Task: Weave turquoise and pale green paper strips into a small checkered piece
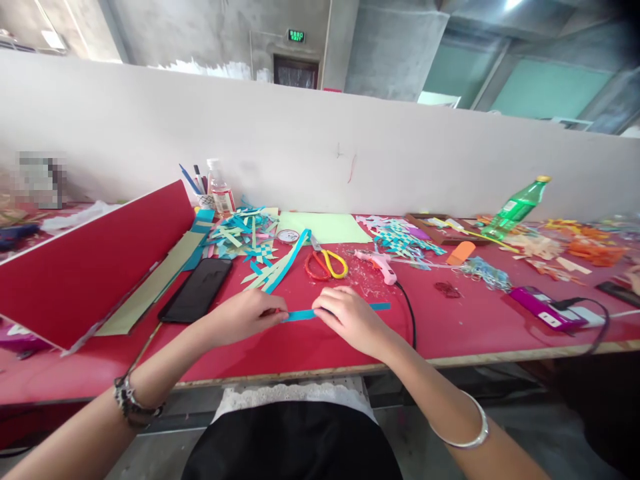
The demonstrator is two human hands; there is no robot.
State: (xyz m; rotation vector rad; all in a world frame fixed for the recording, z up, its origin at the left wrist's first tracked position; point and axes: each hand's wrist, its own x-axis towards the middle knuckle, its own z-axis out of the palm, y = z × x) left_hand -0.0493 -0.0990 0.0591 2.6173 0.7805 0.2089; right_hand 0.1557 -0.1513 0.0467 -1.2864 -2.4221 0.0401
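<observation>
Pens (189,179) stand in a cup (205,201); left hand (249,312) and right hand (353,317) clamp fingers (327,305) on a blue strip (301,315).

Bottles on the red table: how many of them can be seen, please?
2. A clear bottle stands beside the pen cup, left of centre; a green bottle is toward the right, near the white partition. The raised red panel could hide others.

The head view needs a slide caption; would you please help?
Left hand and right hand hold a blue strip over a red table, near scissors.
</observation>
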